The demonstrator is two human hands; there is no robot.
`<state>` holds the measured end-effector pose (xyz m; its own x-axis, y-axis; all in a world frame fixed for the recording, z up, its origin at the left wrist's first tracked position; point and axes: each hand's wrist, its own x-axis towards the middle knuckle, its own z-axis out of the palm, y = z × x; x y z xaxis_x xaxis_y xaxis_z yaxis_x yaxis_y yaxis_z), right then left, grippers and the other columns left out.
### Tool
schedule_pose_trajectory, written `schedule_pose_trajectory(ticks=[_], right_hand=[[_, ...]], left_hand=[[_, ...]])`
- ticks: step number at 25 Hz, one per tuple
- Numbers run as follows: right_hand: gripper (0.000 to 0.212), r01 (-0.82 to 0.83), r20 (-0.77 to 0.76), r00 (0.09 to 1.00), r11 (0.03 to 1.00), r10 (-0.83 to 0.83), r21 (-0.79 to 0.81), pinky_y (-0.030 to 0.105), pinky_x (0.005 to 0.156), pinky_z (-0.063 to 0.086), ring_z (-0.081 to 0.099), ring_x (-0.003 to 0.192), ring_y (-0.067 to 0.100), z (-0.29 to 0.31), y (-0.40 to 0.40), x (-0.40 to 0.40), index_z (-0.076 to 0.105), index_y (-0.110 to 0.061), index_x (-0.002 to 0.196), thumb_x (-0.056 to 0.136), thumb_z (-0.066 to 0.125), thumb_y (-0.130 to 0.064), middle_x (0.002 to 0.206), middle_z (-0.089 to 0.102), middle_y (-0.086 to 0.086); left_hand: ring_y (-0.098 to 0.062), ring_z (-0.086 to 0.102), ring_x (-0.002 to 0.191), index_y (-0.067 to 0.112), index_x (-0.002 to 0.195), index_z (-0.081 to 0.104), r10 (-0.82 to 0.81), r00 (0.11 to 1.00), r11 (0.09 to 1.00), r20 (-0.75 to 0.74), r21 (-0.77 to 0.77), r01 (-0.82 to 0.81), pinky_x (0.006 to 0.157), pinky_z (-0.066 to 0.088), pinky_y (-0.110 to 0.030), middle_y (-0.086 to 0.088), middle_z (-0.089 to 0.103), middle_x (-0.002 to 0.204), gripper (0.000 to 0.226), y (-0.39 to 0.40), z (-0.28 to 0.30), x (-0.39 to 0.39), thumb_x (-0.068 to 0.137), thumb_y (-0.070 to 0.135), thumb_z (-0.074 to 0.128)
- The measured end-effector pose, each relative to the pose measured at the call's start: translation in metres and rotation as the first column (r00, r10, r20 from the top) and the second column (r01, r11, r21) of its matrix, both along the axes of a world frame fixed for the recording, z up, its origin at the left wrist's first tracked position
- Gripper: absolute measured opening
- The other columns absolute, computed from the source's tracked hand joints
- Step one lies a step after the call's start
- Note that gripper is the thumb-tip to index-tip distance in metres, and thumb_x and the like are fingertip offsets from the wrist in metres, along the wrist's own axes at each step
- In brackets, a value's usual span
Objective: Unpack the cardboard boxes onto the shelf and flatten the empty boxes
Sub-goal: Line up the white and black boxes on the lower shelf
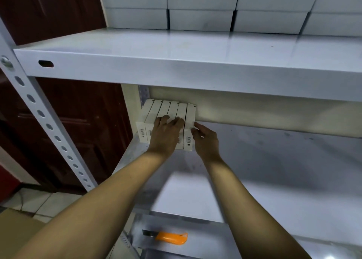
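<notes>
Bare shelf lies right of white boxes; both hands' fingers rest open.

A stockroom: grey slotted-steel shelving stacked with identical white boxes, all barcoded.

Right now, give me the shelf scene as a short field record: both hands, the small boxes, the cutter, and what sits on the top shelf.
left hand: flat on the fronts of the small white boxes
right hand: fingertips at the rightmost box's side
small white boxes: row of six, upright, back-left corner of middle shelf
orange cutter: lying on lower shelf, untouched
top shelf: stacked larger white boxes
cardboard box: partly visible, bottom left
</notes>
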<state>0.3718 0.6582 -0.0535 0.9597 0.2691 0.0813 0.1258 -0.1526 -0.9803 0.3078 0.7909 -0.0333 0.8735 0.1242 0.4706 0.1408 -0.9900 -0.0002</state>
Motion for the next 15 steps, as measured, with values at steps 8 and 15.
schedule_pose_trajectory(ticks=[8,15], right_hand=[[0.034,-0.005,0.012,1.0,1.0,0.005,-0.023,0.024,0.089,0.054,0.068,0.108,0.015,-0.003,0.005,0.012,0.065,-0.022,0.134,0.1,0.061,-0.027,0.117,0.072,-0.002],[0.042,0.02,0.187,0.982,0.988,0.009,-0.151,0.024,0.086,0.057,0.069,0.1,0.009,-0.005,0.001,0.005,0.056,-0.022,0.142,0.103,0.054,-0.034,0.128,0.068,0.0]], left_hand=[[-0.04,0.058,0.116,0.01,0.125,0.062,0.006,1.0,0.997,-0.016,-0.08,-0.008,0.099,0.041,-0.05,-0.011,0.067,0.125,0.049,0.005,-0.003,0.006,0.078,0.0,0.072],[-0.032,0.025,0.15,0.015,0.156,0.03,-0.026,0.994,0.993,-0.104,-0.12,0.013,0.119,0.021,-0.046,-0.009,0.032,0.161,0.068,0.004,-0.009,0.0,0.095,0.021,0.059]])
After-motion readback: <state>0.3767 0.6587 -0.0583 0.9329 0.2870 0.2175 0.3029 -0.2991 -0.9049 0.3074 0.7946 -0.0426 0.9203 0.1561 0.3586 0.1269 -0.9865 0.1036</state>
